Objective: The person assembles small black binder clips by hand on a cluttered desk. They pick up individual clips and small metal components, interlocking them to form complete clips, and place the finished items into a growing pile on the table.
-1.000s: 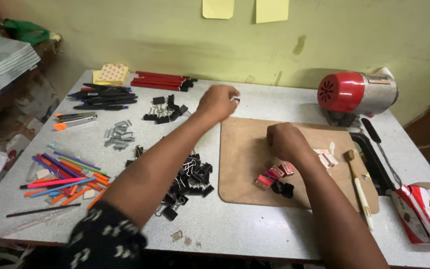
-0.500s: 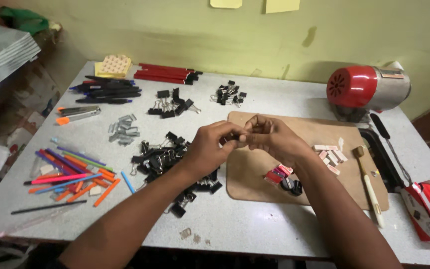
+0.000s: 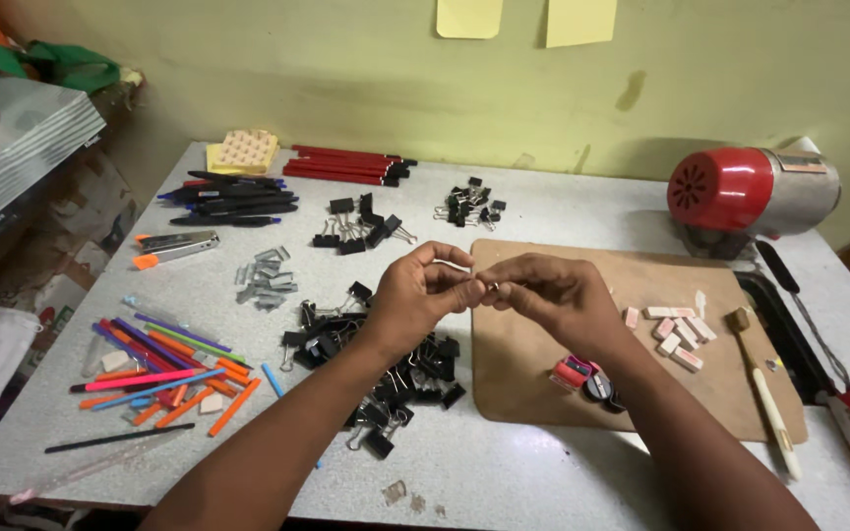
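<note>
My left hand point(image 3: 423, 293) and my right hand point(image 3: 553, 295) meet fingertip to fingertip above the left edge of a brown board point(image 3: 641, 408). Both pinch one small dark clip point(image 3: 492, 287) with a bit of shiny metal; most of it is hidden by my fingers. Below my left hand a large pile of black binder clips point(image 3: 386, 369) lies on the grey table point(image 3: 543, 482). Under my right wrist, red and black pencil sharpeners point(image 3: 584, 378) rest on the board.
Pale erasers point(image 3: 676, 329) and a white-handled brush point(image 3: 767, 398) lie to the right. A red and metal machine point(image 3: 745, 192) stands at the back right. Further clip groups point(image 3: 358, 228) point(image 3: 469, 202), red pencils point(image 3: 341, 165), black pens point(image 3: 228, 199), staples point(image 3: 266, 275) and coloured pens point(image 3: 159, 372) fill the left.
My left hand came back from the far side of the table and my right hand lifted off the board. They joined above the board's left edge and now hold the small clip together.
</note>
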